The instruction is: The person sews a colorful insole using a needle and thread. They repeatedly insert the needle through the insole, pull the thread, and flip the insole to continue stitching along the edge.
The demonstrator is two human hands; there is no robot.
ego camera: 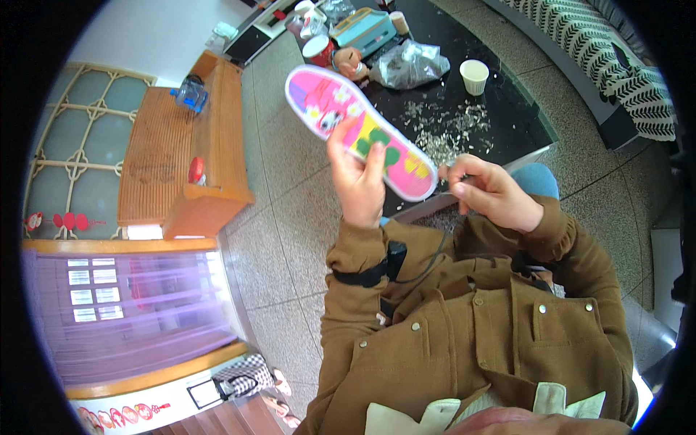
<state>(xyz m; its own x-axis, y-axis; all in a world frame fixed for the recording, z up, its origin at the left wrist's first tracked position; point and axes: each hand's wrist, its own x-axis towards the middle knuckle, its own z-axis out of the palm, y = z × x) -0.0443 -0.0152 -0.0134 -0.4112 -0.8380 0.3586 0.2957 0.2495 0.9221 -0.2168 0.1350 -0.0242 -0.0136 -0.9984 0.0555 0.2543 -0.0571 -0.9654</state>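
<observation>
A pink embroidered shoe insole (399, 155) with a white edge, green and yellow patches and flower figures is tilted above the near left part of a black table. My left hand (359, 174) grips its middle, the thumb on the patterned face. Just right of the insole's lower end is my right hand (484, 187), its thumb and fingers drawn together. Whether something thin, such as a needle or thread, is between those fingers is too small to tell. Behind the hands, a heap of seed husks (446, 136) is scattered on the tabletop.
On the black table (522, 125) stand a pale paper cup (474, 77), a clear plastic bag (410, 64), a red cup (319, 50), a brown figurine (349, 63) and a light-blue box (364, 31). A wooden cabinet (217, 141) is at the left, a patterned sofa (587, 49) at the upper right.
</observation>
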